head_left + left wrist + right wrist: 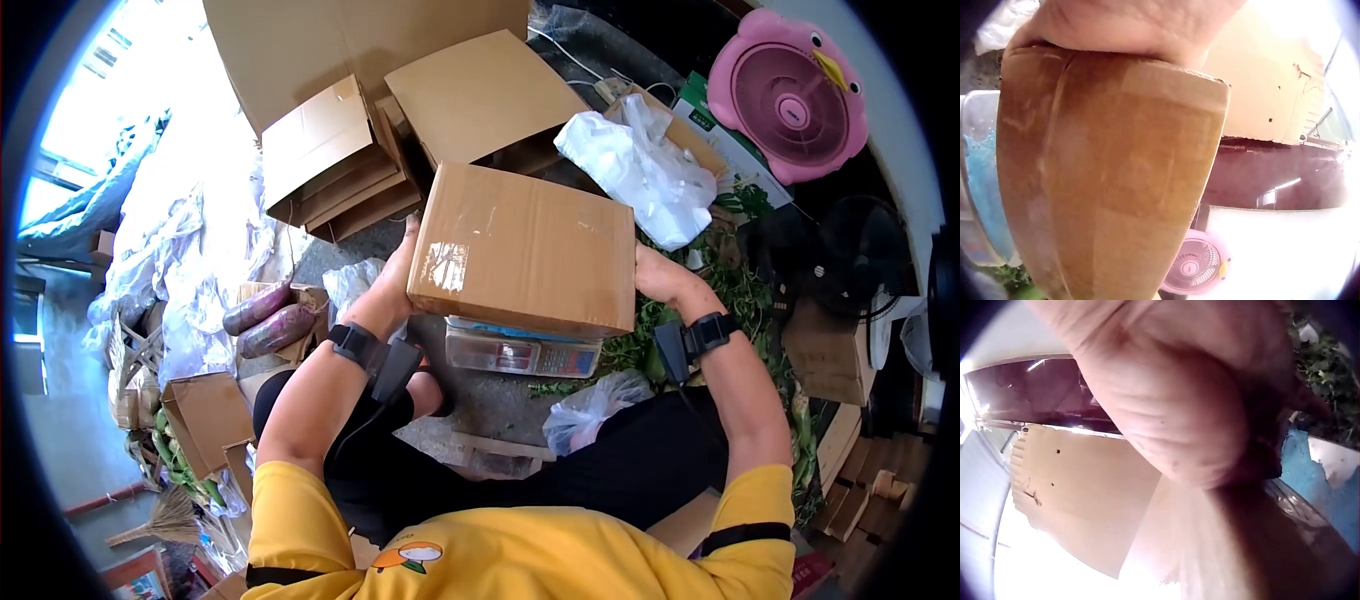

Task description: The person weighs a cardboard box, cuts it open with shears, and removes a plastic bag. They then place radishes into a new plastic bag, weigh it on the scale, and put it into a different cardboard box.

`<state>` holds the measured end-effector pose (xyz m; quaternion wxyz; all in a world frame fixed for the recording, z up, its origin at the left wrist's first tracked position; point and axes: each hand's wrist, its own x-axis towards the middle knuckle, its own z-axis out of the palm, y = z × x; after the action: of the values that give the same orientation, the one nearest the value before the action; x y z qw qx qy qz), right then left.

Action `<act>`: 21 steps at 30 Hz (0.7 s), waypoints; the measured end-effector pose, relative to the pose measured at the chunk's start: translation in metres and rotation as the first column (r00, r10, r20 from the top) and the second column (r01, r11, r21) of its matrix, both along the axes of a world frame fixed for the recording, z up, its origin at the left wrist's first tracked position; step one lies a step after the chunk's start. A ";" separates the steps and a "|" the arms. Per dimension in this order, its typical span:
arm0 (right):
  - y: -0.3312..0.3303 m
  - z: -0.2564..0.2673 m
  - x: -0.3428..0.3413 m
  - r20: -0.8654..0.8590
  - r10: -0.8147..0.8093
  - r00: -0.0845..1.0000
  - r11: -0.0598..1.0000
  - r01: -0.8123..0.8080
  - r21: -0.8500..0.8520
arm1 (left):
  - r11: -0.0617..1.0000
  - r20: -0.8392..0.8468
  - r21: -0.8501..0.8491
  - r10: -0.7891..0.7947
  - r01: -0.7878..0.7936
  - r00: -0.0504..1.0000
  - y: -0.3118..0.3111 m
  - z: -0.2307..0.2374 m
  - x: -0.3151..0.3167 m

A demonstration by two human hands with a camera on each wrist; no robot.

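Head view: the taped cardboard box (525, 255) is held between both hands, the left hand (398, 270) grasping its left end and the right hand (658, 275) its right end. Its near edge overhangs the digital scale (490, 352) below the grip; whether they touch, I cannot tell. Its far edge comes close to two open cartons (320, 140) straight beyond the hands, leaving little room that way. Grey floor (318, 258) shows left of the left hand, giving more space there.

A white plastic bag (635, 165) sits just beyond the right hand, and leafy greens (735, 275) spread beside it. Two purple vegetables (275, 322) lie left of the left wrist.

Both forearms reach forward, palms turned inward against the box ends; most fingers are hidden.
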<state>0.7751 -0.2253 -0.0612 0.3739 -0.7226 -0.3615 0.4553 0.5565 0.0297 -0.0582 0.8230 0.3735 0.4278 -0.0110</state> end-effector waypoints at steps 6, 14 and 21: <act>-0.004 -0.009 0.006 -0.053 0.008 0.999 0.995 -0.013 -0.100 | 0.995 -0.009 -0.056 -0.077 0.077 0.997 0.006 -0.024 0.004; -0.015 -0.018 -0.002 0.177 -0.047 0.983 0.990 0.022 0.142 | 0.998 0.035 0.067 -0.007 0.004 0.999 -0.003 -0.042 0.001; -0.021 -0.031 -0.007 0.462 -0.193 0.865 0.980 0.190 0.053 | 0.766 0.343 0.620 -0.459 0.169 0.819 0.021 -0.103 -0.007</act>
<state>0.7679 -0.2461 -0.0922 0.3217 -0.8418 -0.3685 0.2284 0.5494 0.0507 -0.1609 0.7395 0.6584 0.1244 0.0654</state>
